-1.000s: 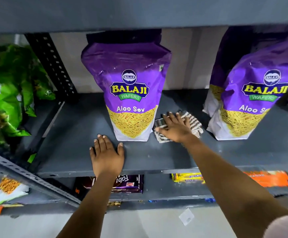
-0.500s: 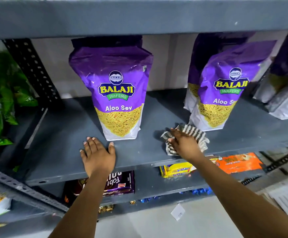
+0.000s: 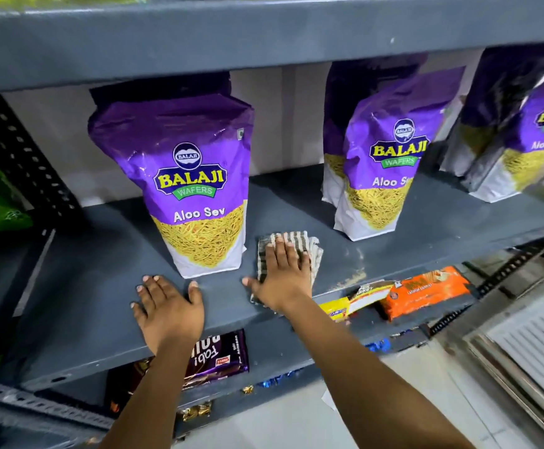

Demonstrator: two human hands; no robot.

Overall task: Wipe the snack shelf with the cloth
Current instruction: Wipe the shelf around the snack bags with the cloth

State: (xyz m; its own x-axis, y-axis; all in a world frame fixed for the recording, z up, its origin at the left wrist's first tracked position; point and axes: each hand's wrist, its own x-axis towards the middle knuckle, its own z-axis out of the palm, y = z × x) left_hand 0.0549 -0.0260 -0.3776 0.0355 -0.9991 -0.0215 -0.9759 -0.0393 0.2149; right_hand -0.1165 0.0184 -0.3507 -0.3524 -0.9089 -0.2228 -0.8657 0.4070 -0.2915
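While my right hand [image 3: 283, 280] presses flat on the striped cloth [image 3: 291, 254], fingers spread and palm down rather than pinching it, the cloth lies on the grey snack shelf [image 3: 426, 241] just right of the nearest Balaji Aloo Sev pouch [image 3: 196, 189]. I judge the flat palm suits wiping: it spreads pressure over the fabric and lets it slide along the metal. The folded cloth sits near the front edge, in the gap between that pouch and the 2nd Aloo Sev pouch [image 3: 384, 170] further right, apart from both as far as I can tell.

My left hand [image 3: 167, 306] rests open on the shelf lip in front of the near pouch, holding nothing, thumb close to the pouch's base. I take it as a brace that steadies me as I lean in, and it is close enough to catch the pouch if the cloth nudges it.

Pale dust or crumbs [image 3: 355, 270] show on the shelf just right of the cloth, so I judge that patch is not yet wiped. A 3rd pouch [image 3: 523, 150] stands at the far right, blurred. Below, an orange biscuit pack [image 3: 426, 290] and a dark Fab! pack [image 3: 215, 358] lie on the lower shelf.
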